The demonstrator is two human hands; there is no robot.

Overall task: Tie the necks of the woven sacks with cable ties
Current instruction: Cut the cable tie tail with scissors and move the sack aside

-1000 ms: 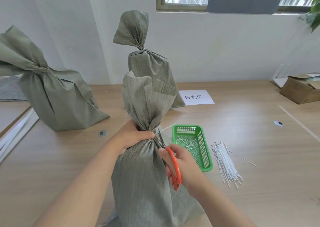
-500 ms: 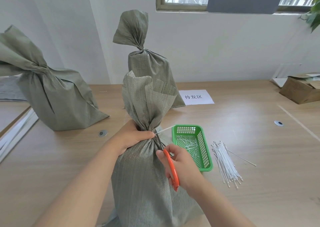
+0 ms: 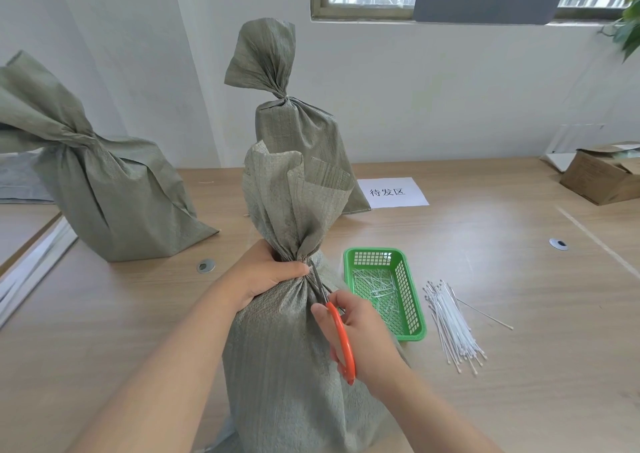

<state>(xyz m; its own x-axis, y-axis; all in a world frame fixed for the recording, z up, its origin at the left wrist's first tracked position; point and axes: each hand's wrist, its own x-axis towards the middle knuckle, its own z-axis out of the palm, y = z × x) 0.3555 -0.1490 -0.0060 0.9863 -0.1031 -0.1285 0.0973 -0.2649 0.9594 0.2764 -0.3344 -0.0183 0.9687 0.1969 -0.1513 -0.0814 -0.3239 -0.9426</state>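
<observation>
Just offcuts [image 3: 375,284] inside green basket [image 3: 412,317]

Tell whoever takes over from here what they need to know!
Left hand grips the near sack by its gathered neck. Right hand holds orange scissors, blades at that neck.
Spare cable ties lie right of the green basket of offcuts.
Done: left sack and back sack stand with necks cinched.
Left: probably check the trim, then put the scissors down.

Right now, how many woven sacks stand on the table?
3: the front sack, its neck held by the left hand; the rear sack behind it; the left sack. Grey fabric far left may be another.
</observation>
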